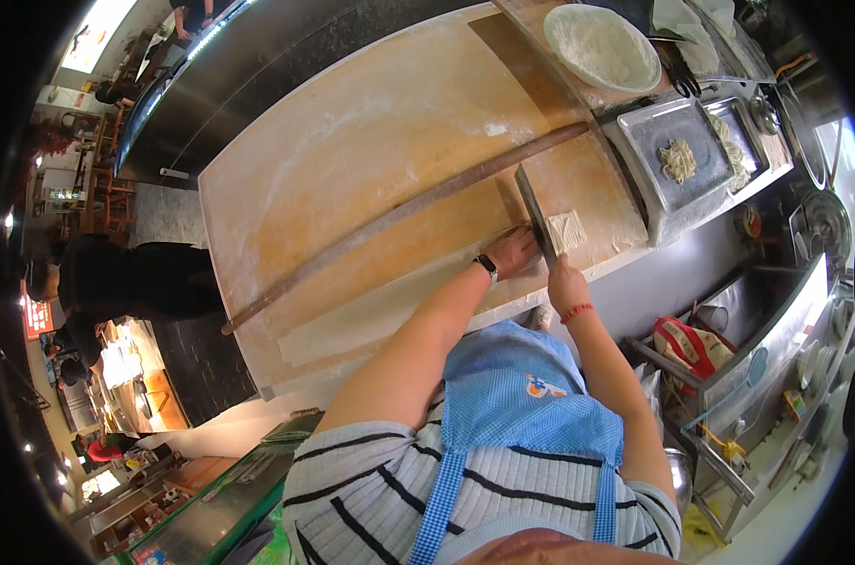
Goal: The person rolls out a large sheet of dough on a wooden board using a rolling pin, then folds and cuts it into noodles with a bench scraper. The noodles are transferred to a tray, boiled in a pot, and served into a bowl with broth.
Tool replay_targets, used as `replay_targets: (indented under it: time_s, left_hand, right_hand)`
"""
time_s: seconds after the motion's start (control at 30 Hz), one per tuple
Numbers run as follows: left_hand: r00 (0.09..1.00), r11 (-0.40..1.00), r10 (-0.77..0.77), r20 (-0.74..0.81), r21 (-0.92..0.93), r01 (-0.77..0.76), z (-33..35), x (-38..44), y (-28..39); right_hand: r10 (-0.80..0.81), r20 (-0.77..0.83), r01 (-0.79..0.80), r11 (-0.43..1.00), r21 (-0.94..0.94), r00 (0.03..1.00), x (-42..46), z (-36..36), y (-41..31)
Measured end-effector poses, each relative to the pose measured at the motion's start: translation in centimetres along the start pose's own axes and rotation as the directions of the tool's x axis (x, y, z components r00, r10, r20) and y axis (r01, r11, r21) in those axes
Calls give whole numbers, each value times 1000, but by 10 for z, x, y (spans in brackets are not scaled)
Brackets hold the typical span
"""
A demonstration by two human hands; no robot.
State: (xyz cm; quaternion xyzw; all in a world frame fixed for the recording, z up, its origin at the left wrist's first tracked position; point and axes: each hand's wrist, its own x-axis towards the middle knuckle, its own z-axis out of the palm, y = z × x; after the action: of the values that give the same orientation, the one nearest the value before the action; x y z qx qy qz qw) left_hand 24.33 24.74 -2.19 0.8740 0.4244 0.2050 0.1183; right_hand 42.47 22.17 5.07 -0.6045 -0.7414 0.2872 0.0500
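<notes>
My right hand grips the handle of a long-bladed noodle knife, its blade standing on edge on the floured wooden board. My left hand, with a dark watch at the wrist, lies on top of a long folded dough sheet, fingertips close against the blade's left side. The sheet runs along the board's near edge to the left, and my left forearm hides part of it. Just right of the blade lies a small bunch of cut noodles.
Beyond the dough a long wooden rolling pin lies diagonally across the board. A bowl of flour stands at the far right. Nearer, a metal tray holds a noodle nest. A person in dark clothing is beyond the board's left end.
</notes>
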Motion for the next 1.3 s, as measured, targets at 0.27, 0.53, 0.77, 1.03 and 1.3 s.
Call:
replay_targets:
  time_s: [0.27, 0.53, 0.77, 1.03, 1.3]
  left_hand:
    - [995, 1000, 30, -92, -3, -31, 0, -4, 2]
    - [999, 999, 25, -38, 46, -23, 2, -10, 2]
    - [978, 990, 137, -159, 39, -132, 30, -17, -16]
    - [992, 1000, -23, -128, -23, 20, -2, -18, 0]
    - [986, 1000, 21, -163, 5, -20, -10, -16, 0]
  right_hand:
    - [96, 58, -94, 995, -22, 994, -14, 6, -8]
    - [83, 127, -78, 996, -47, 988, -39, -16, -13]
    - [-57, -32, 57, 998, -7, 998, 12, 24, 2]
    - [112, 131, -104, 992, -67, 985, -20, 8, -12]
    - [60, 88, -58, 998, -25, 994, -18, -5, -20]
